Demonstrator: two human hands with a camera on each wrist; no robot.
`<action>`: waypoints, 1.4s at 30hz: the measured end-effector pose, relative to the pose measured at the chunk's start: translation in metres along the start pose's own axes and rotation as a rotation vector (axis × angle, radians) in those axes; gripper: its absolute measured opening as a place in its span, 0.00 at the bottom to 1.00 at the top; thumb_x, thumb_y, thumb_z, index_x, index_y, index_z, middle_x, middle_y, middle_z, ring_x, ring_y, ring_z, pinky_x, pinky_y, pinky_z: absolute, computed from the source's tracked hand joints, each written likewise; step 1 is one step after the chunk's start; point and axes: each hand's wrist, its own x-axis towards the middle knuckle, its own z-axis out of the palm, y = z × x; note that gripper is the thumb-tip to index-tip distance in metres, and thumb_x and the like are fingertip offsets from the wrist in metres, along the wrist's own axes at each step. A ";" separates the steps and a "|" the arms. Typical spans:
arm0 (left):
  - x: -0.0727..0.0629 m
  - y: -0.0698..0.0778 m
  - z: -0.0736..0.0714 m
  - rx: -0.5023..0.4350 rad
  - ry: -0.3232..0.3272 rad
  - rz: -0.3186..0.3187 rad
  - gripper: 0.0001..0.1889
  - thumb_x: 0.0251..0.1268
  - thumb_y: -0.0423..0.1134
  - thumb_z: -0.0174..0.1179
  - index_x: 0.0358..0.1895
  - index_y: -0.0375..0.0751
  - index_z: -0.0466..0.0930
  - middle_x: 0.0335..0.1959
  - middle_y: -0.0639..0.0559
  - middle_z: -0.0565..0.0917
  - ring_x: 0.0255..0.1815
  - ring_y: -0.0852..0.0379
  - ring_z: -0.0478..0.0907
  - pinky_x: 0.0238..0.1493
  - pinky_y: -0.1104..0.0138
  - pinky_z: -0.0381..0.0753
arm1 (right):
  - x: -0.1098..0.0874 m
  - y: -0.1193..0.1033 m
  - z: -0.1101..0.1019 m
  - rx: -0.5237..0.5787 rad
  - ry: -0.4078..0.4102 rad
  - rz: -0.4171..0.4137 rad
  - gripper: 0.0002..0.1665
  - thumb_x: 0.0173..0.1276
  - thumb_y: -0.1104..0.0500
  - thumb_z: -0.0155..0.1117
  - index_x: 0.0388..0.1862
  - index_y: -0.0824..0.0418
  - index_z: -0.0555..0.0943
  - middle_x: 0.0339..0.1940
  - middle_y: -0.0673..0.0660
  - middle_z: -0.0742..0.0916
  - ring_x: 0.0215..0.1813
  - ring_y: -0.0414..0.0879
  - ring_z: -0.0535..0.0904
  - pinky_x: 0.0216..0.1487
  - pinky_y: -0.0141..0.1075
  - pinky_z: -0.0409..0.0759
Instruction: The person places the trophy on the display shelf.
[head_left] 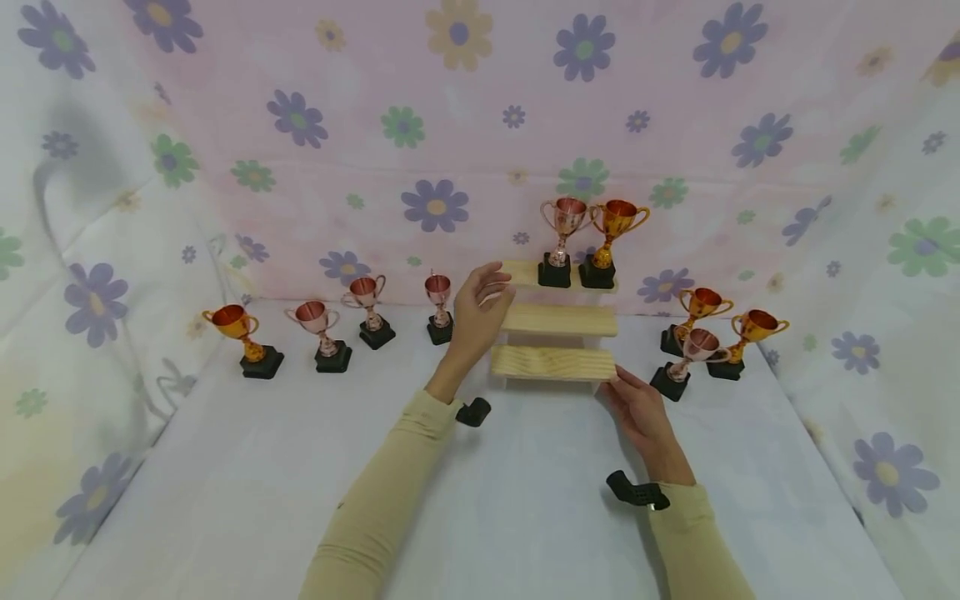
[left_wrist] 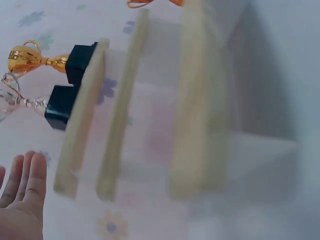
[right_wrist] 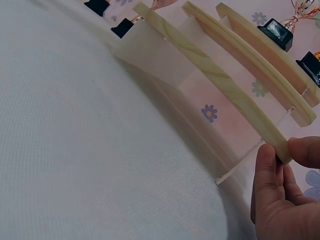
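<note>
A three-step wooden display stand (head_left: 553, 363) with clear side panels stands toward the back of the table. My right hand (head_left: 641, 412) pinches the right end of its lowest board (right_wrist: 225, 85), thumb on top and fingers beneath. Beside the upper left end of the stand is my left hand (head_left: 480, 304), its fingers (left_wrist: 36, 182) extended and holding nothing. A rose-coloured trophy cup (head_left: 555, 273) and a gold trophy cup (head_left: 597, 273) stand side by side on the top board, each on a black base. The two lower boards bear nothing.
Left of the stand, several trophies line the white table (head_left: 247, 483), among them a gold one (head_left: 261, 362) and a rose one (head_left: 439, 327). To the right cluster two gold trophies (head_left: 703, 302) and a rose trophy (head_left: 670, 380). Flowered cloth (head_left: 360, 208) hangs behind.
</note>
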 end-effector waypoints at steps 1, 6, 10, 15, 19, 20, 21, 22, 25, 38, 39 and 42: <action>-0.006 -0.003 -0.007 0.018 -0.016 -0.013 0.22 0.73 0.31 0.61 0.66 0.26 0.72 0.55 0.31 0.80 0.56 0.39 0.81 0.58 0.62 0.84 | 0.000 -0.001 0.000 0.003 0.000 0.003 0.33 0.84 0.64 0.45 0.83 0.64 0.51 0.80 0.58 0.63 0.64 0.37 0.74 0.70 0.27 0.72; -0.031 -0.014 -0.048 0.214 -0.200 -0.109 0.15 0.74 0.34 0.61 0.58 0.30 0.80 0.49 0.37 0.85 0.49 0.47 0.84 0.51 0.68 0.86 | 0.001 -0.003 0.000 0.009 0.011 0.016 0.34 0.84 0.64 0.46 0.83 0.63 0.52 0.79 0.57 0.64 0.64 0.37 0.74 0.71 0.28 0.72; -0.045 -0.021 -0.081 0.377 -0.338 -0.159 0.15 0.74 0.35 0.62 0.57 0.30 0.81 0.49 0.40 0.86 0.49 0.49 0.85 0.53 0.62 0.86 | 0.002 -0.004 0.000 0.022 0.020 0.025 0.34 0.84 0.64 0.46 0.83 0.62 0.52 0.81 0.57 0.63 0.65 0.37 0.73 0.72 0.28 0.71; -0.055 -0.028 -0.109 0.459 -0.341 -0.199 0.16 0.74 0.36 0.61 0.58 0.28 0.81 0.49 0.39 0.87 0.50 0.44 0.85 0.56 0.53 0.85 | 0.002 -0.004 0.000 0.035 0.031 0.026 0.33 0.84 0.64 0.46 0.83 0.62 0.52 0.81 0.57 0.62 0.67 0.38 0.72 0.73 0.29 0.70; -0.063 -0.027 -0.119 0.488 -0.285 -0.229 0.18 0.75 0.36 0.61 0.60 0.29 0.79 0.51 0.38 0.85 0.54 0.42 0.83 0.60 0.51 0.83 | 0.002 -0.003 0.000 0.039 0.044 0.022 0.33 0.83 0.64 0.47 0.83 0.61 0.53 0.80 0.56 0.64 0.67 0.38 0.72 0.72 0.29 0.71; -0.065 -0.026 -0.120 0.494 -0.271 -0.239 0.18 0.75 0.36 0.60 0.62 0.29 0.77 0.52 0.37 0.85 0.55 0.41 0.82 0.61 0.50 0.82 | 0.002 -0.003 0.000 0.037 0.044 0.019 0.33 0.83 0.64 0.47 0.83 0.61 0.53 0.80 0.57 0.64 0.67 0.39 0.72 0.72 0.29 0.71; -0.067 -0.026 -0.122 0.498 -0.254 -0.250 0.19 0.75 0.36 0.60 0.63 0.29 0.76 0.53 0.37 0.84 0.57 0.41 0.81 0.61 0.50 0.82 | 0.002 -0.003 0.000 0.035 0.045 0.017 0.33 0.83 0.64 0.47 0.83 0.61 0.54 0.79 0.56 0.64 0.67 0.39 0.72 0.72 0.29 0.71; -0.069 -0.026 -0.123 0.493 -0.233 -0.256 0.20 0.74 0.36 0.61 0.64 0.29 0.75 0.55 0.36 0.83 0.58 0.41 0.81 0.62 0.49 0.82 | 0.002 -0.003 0.000 0.033 0.048 0.017 0.33 0.83 0.64 0.47 0.83 0.61 0.54 0.79 0.56 0.65 0.67 0.39 0.72 0.72 0.29 0.71; -0.072 -0.028 -0.127 0.439 -0.157 -0.253 0.23 0.73 0.34 0.63 0.65 0.28 0.73 0.59 0.33 0.80 0.61 0.39 0.79 0.63 0.48 0.81 | 0.002 -0.003 0.002 0.027 0.045 0.011 0.33 0.83 0.64 0.47 0.83 0.61 0.54 0.80 0.57 0.64 0.66 0.38 0.73 0.72 0.29 0.70; -0.056 -0.040 -0.117 0.225 0.117 -0.232 0.34 0.63 0.29 0.70 0.71 0.30 0.67 0.66 0.30 0.73 0.68 0.32 0.71 0.69 0.47 0.75 | -0.001 -0.002 0.005 0.026 0.060 0.007 0.34 0.82 0.65 0.49 0.82 0.63 0.55 0.74 0.55 0.71 0.60 0.36 0.78 0.67 0.27 0.75; -0.054 -0.039 -0.114 0.235 0.137 -0.229 0.35 0.62 0.30 0.71 0.71 0.31 0.67 0.66 0.31 0.73 0.68 0.32 0.70 0.69 0.47 0.75 | -0.001 -0.002 0.005 0.027 0.055 0.008 0.34 0.82 0.65 0.48 0.83 0.63 0.54 0.74 0.56 0.70 0.60 0.36 0.78 0.67 0.27 0.75; -0.046 -0.036 -0.105 0.260 0.215 -0.221 0.37 0.61 0.31 0.72 0.72 0.31 0.66 0.66 0.34 0.73 0.68 0.33 0.70 0.68 0.48 0.76 | -0.001 -0.001 0.006 0.018 0.044 0.006 0.33 0.82 0.65 0.48 0.82 0.63 0.54 0.76 0.57 0.68 0.60 0.35 0.77 0.68 0.27 0.75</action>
